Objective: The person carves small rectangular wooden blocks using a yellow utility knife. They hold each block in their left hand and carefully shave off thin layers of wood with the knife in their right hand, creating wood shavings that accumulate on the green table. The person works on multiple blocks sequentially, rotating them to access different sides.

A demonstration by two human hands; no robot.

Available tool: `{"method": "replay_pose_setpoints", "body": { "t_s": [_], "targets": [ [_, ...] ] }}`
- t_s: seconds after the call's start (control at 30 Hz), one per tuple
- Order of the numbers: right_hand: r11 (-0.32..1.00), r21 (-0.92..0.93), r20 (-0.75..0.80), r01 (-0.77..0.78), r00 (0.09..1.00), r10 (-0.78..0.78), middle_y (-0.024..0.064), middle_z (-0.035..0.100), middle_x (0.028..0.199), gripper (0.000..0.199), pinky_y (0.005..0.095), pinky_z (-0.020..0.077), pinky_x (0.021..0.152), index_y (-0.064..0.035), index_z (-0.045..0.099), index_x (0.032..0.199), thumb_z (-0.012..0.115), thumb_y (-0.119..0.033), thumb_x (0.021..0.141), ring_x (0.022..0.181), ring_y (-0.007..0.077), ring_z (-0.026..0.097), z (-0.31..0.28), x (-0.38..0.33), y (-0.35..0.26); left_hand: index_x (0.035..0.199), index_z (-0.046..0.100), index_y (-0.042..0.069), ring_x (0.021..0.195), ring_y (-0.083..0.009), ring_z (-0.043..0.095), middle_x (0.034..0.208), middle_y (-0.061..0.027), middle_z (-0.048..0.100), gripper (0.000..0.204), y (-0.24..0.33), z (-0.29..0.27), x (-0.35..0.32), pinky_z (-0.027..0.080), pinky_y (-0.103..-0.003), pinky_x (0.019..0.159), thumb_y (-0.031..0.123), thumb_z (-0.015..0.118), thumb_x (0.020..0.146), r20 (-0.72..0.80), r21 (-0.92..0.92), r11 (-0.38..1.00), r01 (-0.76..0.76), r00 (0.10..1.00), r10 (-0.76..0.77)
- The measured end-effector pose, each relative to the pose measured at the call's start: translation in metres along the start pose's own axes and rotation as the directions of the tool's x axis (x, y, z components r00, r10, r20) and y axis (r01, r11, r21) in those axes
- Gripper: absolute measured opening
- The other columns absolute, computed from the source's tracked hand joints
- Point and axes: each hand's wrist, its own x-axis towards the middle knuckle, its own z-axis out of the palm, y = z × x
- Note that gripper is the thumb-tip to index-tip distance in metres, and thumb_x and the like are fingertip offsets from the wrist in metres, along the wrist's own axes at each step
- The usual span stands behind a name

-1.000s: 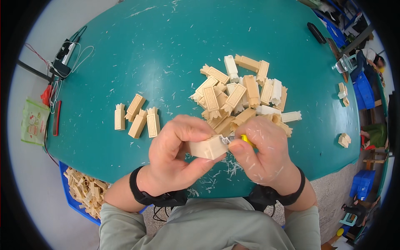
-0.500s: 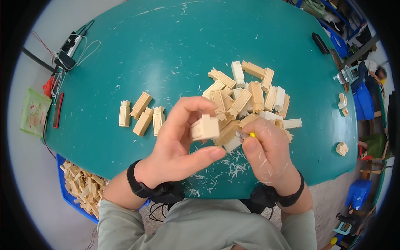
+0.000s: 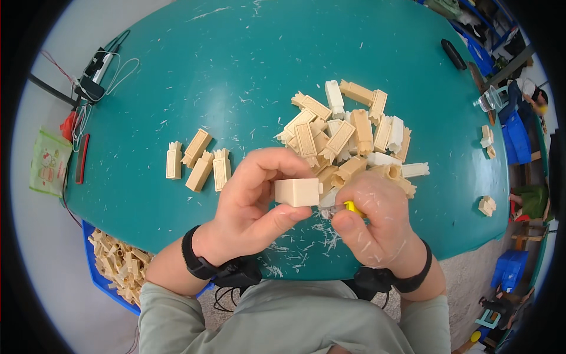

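Between the thumb and fingers of my left hand (image 3: 244, 206) is a pale cream rectangular plastic block (image 3: 296, 193), held sideways with a small knob on its right end. My right hand (image 3: 377, 221) is closed around a yellow-handled craft knife (image 3: 352, 208). The short blade points left, close to the block's right end; whether it touches I cannot tell. Just beyond my hands lies a pile of beige and white blocks (image 3: 361, 130) with jagged ends. Several similar beige blocks (image 3: 200, 171) lie apart, left of my left hand.
Thin white shavings (image 3: 295, 253) litter the green table (image 3: 224, 76). A blue bin (image 3: 97, 268) full of beige pieces stands at the lower left. A few small pieces (image 3: 487, 205) and a black marker-like object (image 3: 453, 54) lie along the right side. Cables and a power strip (image 3: 97, 68) are at far left.
My left hand has turned the block so a long smooth side shows and its knob points right. My right hand has brought the knife slightly down and left, nearer the block's end.
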Motion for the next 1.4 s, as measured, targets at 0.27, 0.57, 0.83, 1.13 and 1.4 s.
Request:
{"method": "replay_pose_setpoints", "body": {
  "t_s": [0.27,0.57,0.83,1.13,1.4],
  "targets": [
    [0.995,-0.095,-0.007,0.04,0.999,-0.041,0.0064,0.05,0.061,0.024,0.033,0.0368,0.045,-0.0059,0.053,0.071,0.067,-0.024,0.077,0.053,0.0243,0.049,0.002,0.001,0.003,0.103,0.041,0.003,0.084,-0.0127,0.052,0.097,-0.0102,0.054,0.031,-0.003,-0.001,-0.002,0.043,-0.026,0.074,0.011,0.063,0.082,0.059,-0.102,0.994,-0.043,0.997,0.049],
    [0.974,-0.228,-0.09,0.014,0.995,-0.035,0.0071,0.051,0.062,0.025,0.0346,0.0387,0.049,-0.0053,0.054,0.072,0.065,-0.027,0.079,0.055,0.0258,0.05,-0.004,0.002,0.017,0.102,0.043,0.003,0.084,-0.0143,0.053,0.097,-0.0119,0.055,0.03,0.004,0.001,-0.006,0.043,-0.027,0.073,0.008,0.064,0.081,0.172,-0.236,0.971,0.042,0.985,-0.001],
    [0.987,0.002,-0.089,-0.163,0.983,0.162,0.011,0.051,0.063,0.021,0.0333,0.0392,0.051,-0.0029,0.056,0.074,0.06,-0.022,0.082,0.056,0.0276,0.051,-0.009,0.002,0.0,0.101,0.044,0.008,0.085,-0.0179,0.052,0.094,-0.0158,0.058,0.031,0.0,-0.004,0.0,0.042,-0.029,0.073,0.026,0.063,0.084,0.146,-0.059,0.995,-0.079,0.985,0.087],
    [0.996,0.031,0.016,-0.088,0.996,0.088,0.0108,0.053,0.065,0.022,0.0336,0.0405,0.052,-0.0027,0.055,0.074,0.063,-0.022,0.08,0.058,0.0276,0.052,-0.004,-0.001,-0.001,0.101,0.045,0.008,0.086,-0.0163,0.052,0.095,-0.013,0.059,0.035,0.0,-0.01,0.0,0.042,-0.027,0.073,0.02,0.069,0.078,0.064,0.093,0.989,-0.114,0.992,0.108],
    [0.993,0.038,-0.005,-0.108,0.994,0.108,0.0107,0.052,0.063,0.022,0.0343,0.0395,0.05,-0.0024,0.055,0.073,0.062,-0.021,0.081,0.056,0.0281,0.051,0.0,-0.001,-0.004,0.091,0.055,0.006,0.078,-0.0169,0.053,0.09,-0.0053,0.06,0.036,0.005,-0.004,0.001,0.041,-0.029,0.069,0.003,0.077,0.064,-0.092,0.403,0.897,-0.182,0.967,0.237]
  ]
}}
